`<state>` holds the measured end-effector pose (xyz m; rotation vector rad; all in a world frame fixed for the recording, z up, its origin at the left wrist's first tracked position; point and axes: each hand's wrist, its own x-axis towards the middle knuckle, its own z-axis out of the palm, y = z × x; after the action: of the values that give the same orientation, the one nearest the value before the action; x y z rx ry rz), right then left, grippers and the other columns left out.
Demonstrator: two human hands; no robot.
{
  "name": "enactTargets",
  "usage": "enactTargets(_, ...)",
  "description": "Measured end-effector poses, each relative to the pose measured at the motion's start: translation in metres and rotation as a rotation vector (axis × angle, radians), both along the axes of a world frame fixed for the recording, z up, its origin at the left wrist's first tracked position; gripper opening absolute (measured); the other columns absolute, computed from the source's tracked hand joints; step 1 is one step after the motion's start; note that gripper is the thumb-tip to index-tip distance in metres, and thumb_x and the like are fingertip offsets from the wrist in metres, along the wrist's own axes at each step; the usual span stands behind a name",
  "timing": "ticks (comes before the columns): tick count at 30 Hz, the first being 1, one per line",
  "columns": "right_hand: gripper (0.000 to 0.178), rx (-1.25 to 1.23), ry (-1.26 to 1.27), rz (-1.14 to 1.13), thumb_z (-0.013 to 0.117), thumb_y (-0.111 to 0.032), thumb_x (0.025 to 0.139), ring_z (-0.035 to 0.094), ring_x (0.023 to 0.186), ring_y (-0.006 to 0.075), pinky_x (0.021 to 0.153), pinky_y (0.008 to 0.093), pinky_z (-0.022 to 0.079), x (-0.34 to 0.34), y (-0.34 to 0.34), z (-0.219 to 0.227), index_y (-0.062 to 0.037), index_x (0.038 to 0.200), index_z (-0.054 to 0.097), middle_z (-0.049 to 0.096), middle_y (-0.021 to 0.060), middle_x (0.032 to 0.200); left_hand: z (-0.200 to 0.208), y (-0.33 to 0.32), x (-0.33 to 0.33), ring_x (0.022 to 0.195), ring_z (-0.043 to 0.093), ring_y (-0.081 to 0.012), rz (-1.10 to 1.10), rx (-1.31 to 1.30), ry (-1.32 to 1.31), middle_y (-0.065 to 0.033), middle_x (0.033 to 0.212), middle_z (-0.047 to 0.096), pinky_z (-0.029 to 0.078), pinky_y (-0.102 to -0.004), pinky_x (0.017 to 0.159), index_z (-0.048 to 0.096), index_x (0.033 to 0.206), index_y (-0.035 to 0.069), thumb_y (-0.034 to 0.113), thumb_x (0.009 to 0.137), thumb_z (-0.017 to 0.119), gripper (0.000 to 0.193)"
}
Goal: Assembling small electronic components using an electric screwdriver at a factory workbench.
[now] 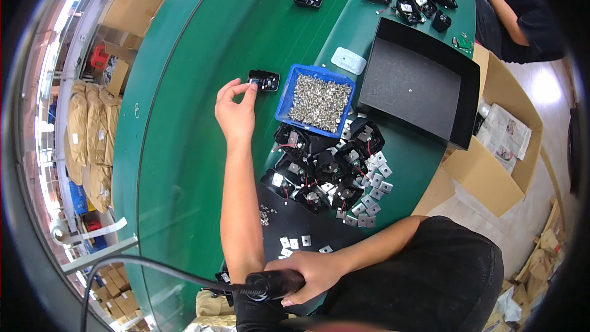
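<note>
Scene was evenly and brightly lit from overhead. Green table (184, 147) showed soft sheen, only faint shadows under the left hand (235, 110). Floor at far right was blown out by glare. Strong fisheye bending toward the rim; black vignette ringed the frame. Centre was sharp; boxes at left edge (132, 6) were smeared and overexposed.

Green table (203, 55) w/ screw tray (289, 95), black box (418, 86).
</note>
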<state>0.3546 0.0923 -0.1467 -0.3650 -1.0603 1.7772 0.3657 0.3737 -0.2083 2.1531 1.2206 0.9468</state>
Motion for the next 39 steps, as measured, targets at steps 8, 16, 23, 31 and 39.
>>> enactTargets(8, 0.042, -0.049, 0.035, 0.045, 0.073, -0.022, 0.080, 0.058, 0.072, 0.0129, 0.065, 0.0284, 0.045, 0.006, 0.006, -0.003, -0.0050, 0.113, 0.054, 0.062, 0.0026, 0.082, -0.009, -0.003, 0.017, 0.109, 0.053, -0.0298, 0.053, 0.161, 0.245, -0.0107, 0.122, 0.059, 0.041, -0.0417, 0.096, 0.073, 0.082, 0.007, 0.020, 0.075, 0.077, 0.016)
enactTargets(16, 0.042, -0.068, 0.063, 0.090, 0.072, -0.023, 0.081, 0.057, 0.074, 0.0125, 0.067, 0.0283, 0.045, 0.003, 0.007, -0.005, -0.0047, 0.114, 0.053, 0.062, 0.0035, 0.084, -0.017, 0.001, 0.015, 0.107, 0.057, -0.0290, 0.096, 0.111, 0.183, -0.0122, 0.116, 0.062, 0.045, -0.0404, 0.090, 0.072, 0.080, 0.006, 0.020, 0.075, 0.077, 0.016)
enactTargets(23, 0.047, -0.080, 0.047, 0.072, 0.073, -0.024, 0.080, 0.056, 0.075, 0.0130, 0.068, 0.0283, 0.044, 0.011, 0.010, -0.005, -0.0038, 0.118, 0.053, 0.062, 0.0038, 0.084, -0.012, 0.010, 0.010, 0.094, 0.063, -0.0288, 0.064, -0.064, 0.180, -0.0131, 0.097, 0.068, 0.047, -0.0376, 0.087, 0.067, 0.075, 0.003, 0.020, 0.074, 0.078, 0.020)
enactTargets(31, 0.054, -0.090, 0.063, 0.021, 0.073, -0.024, 0.080, 0.054, 0.076, 0.0116, 0.068, 0.0279, 0.044, 0.014, 0.012, 0.000, -0.0035, 0.125, 0.051, 0.060, 0.0023, 0.086, -0.017, 0.018, 0.008, 0.086, 0.064, -0.0201, 0.067, -0.238, 0.131, -0.0110, 0.095, 0.068, 0.049, -0.0323, 0.080, 0.067, 0.098, 0.002, 0.014, 0.077, 0.072, 0.024)
enactTargets(39, 0.055, -0.092, 0.040, 0.026, 0.070, -0.024, 0.080, 0.051, 0.076, 0.0121, 0.070, 0.0291, 0.044, 0.010, 0.011, -0.007, -0.0019, 0.126, 0.051, 0.059, 0.0028, 0.084, 0.028, -0.021, -0.061, 0.086, 0.063, -0.0141, 0.075, -0.281, -0.094, -0.0086, 0.096, 0.068, 0.050, -0.0264, 0.076, 0.065, 0.108, -0.002, 0.005, 0.082, 0.065, 0.027)
